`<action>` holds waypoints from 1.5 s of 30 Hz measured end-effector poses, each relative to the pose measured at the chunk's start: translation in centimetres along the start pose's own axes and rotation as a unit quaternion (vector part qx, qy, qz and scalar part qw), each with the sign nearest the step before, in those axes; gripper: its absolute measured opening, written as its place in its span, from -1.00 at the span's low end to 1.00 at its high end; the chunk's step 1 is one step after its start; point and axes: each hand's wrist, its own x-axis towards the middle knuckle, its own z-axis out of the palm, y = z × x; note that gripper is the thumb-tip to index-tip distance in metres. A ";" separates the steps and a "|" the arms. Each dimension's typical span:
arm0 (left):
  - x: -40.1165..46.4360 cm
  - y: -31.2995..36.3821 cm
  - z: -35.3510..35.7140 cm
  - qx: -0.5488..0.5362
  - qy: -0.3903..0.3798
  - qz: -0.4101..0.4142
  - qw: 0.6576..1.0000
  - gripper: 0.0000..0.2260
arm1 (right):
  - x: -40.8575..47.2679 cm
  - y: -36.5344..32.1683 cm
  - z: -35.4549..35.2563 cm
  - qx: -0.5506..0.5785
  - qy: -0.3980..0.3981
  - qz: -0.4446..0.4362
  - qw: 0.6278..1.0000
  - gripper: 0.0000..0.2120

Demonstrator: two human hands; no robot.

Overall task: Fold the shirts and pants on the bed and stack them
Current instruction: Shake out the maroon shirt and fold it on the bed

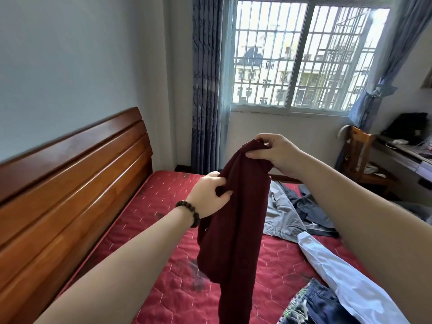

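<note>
A dark maroon garment (pixel 236 225) hangs in the air above the red quilted bed (pixel 163 206). My right hand (pixel 278 153) pinches its top edge, held highest. My left hand (pixel 210 195), with a bead bracelet at the wrist, grips a fold of the same cloth lower and to the left. On the bed to the right lie a grey garment (pixel 280 216), a darker grey one (pixel 313 206), a white shirt (pixel 339 274) and blue denim shorts (pixel 320 305) at the bottom edge.
A wooden headboard (pixel 70 183) runs along the left side. Behind the bed are a barred window (pixel 301 59) and blue curtains (pixel 205 90). A wooden chair (pixel 360 155) and a cluttered desk (pixel 406 153) stand at the right.
</note>
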 end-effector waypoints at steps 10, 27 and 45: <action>-3.3 -1.2 -2.0 -0.195 -0.096 -0.130 0.968 -0.78 | -2.1 0.5 0.5 -0.059 0.097 0.021 0.993 -0.81; -6.9 -2.3 -4.9 -0.199 -0.126 -0.130 0.963 -0.83 | -4.4 -0.3 2.9 -0.116 0.158 -0.015 0.980 -0.81; -9.6 -2.2 -4.4 -0.093 -0.107 -0.121 0.982 -0.90 | -5.5 -1.9 0.6 -0.123 0.146 -0.039 0.981 -0.81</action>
